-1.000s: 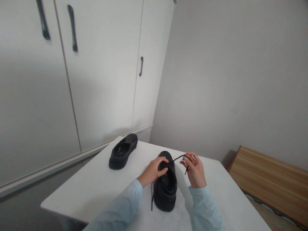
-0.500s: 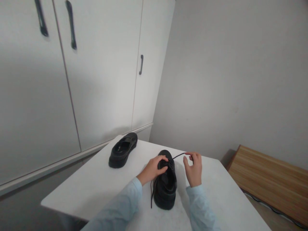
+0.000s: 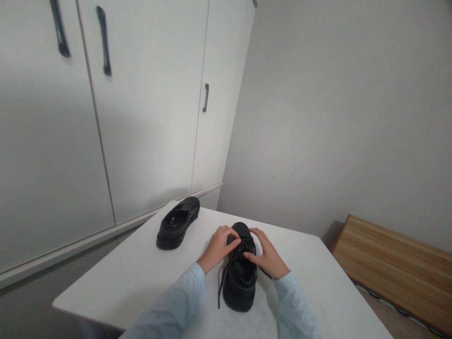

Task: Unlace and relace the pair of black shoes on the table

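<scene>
light: dim, even | shadows: soft, on wall and tabletop | focus: slightly soft

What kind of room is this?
Probably a room in a home, maybe a bedroom. There are tall white cupboard doors with dark handles, a plain grey wall, and black shoes on a white table.

The head camera is looking forward and down from above the table; it is facing the cupboard doors and wall. No second view is sharing the scene.
</scene>
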`<action>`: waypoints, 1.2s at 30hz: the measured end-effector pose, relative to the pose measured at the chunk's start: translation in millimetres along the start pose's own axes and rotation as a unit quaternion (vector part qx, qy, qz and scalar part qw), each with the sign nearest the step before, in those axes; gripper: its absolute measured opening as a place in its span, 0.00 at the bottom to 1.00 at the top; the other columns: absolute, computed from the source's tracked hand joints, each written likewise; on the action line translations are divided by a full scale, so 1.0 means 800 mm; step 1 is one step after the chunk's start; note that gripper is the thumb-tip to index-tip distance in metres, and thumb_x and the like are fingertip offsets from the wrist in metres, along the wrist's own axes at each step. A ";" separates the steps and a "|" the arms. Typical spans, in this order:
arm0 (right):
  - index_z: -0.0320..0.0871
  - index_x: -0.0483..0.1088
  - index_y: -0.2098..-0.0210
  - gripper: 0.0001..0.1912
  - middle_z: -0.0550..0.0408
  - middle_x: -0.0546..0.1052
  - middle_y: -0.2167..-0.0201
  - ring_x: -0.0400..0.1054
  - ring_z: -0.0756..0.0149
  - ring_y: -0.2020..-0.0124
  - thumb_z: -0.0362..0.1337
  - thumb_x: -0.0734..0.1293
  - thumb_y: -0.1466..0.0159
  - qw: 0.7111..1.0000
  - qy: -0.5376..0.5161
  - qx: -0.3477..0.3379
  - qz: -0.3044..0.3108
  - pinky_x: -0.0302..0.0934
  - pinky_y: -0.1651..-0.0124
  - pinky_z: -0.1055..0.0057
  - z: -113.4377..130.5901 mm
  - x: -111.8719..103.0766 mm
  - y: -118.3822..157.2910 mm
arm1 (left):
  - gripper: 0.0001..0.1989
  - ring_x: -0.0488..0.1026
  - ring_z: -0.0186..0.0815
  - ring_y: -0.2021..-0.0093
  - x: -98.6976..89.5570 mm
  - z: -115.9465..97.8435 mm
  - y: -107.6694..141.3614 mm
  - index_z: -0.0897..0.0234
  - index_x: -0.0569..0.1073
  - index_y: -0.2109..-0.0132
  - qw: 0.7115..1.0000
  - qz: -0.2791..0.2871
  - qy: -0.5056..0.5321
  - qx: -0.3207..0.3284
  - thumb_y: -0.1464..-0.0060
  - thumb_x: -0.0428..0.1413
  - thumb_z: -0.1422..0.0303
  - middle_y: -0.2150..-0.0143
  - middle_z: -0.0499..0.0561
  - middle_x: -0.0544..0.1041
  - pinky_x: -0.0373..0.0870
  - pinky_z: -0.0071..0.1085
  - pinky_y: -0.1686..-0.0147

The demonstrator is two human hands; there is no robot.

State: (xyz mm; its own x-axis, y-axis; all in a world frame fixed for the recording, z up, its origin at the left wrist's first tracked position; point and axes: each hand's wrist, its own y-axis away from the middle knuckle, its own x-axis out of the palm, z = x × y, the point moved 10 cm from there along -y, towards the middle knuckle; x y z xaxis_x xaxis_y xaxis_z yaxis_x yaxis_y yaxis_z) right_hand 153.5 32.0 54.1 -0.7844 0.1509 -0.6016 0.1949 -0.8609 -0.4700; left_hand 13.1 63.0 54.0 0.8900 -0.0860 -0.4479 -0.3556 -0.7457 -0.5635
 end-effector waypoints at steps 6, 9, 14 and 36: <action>0.45 0.62 0.47 0.30 0.47 0.67 0.48 0.60 0.55 0.45 0.35 0.70 0.50 0.999 -0.002 0.004 0.046 0.51 0.40 0.54 -0.014 0.023 0.001 | 0.07 0.67 0.38 0.61 0.013 0.005 0.001 0.63 0.74 0.67 0.999 0.031 0.014 -0.009 0.51 0.57 0.64 0.67 0.50 0.72 0.63 0.32 0.59; 0.45 0.62 0.47 0.28 0.48 0.66 0.49 0.60 0.57 0.45 0.33 0.68 0.48 0.999 0.001 0.001 0.040 0.52 0.40 0.55 -0.013 0.024 0.000 | 0.08 0.68 0.37 0.62 0.017 0.009 0.001 0.63 0.74 0.68 0.999 0.034 0.031 -0.020 0.50 0.57 0.63 0.68 0.50 0.72 0.63 0.31 0.60; 0.46 0.63 0.48 0.26 0.50 0.66 0.50 0.60 0.57 0.46 0.32 0.66 0.47 0.999 0.012 0.003 0.029 0.53 0.41 0.57 -0.015 0.025 -0.001 | 0.09 0.67 0.36 0.63 0.021 0.010 0.001 0.64 0.72 0.68 0.998 0.033 0.048 -0.030 0.48 0.54 0.63 0.69 0.50 0.72 0.63 0.31 0.61; 0.44 0.62 0.48 0.25 0.48 0.66 0.50 0.60 0.57 0.47 0.31 0.64 0.46 0.999 0.022 0.011 0.045 0.52 0.42 0.57 -0.013 0.028 -0.001 | 0.06 0.67 0.34 0.66 0.027 0.002 -0.001 0.64 0.68 0.66 0.997 0.054 0.049 -0.026 0.45 0.50 0.67 0.68 0.48 0.69 0.62 0.30 0.62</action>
State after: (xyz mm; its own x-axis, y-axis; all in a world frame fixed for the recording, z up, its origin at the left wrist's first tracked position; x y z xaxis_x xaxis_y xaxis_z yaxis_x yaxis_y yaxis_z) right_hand 142.2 41.4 34.4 -0.7370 0.0927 -0.6695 0.2509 -0.8823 -0.3983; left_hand 32.1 62.5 43.4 0.8720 -0.2293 -0.4325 -0.4375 -0.7613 -0.4785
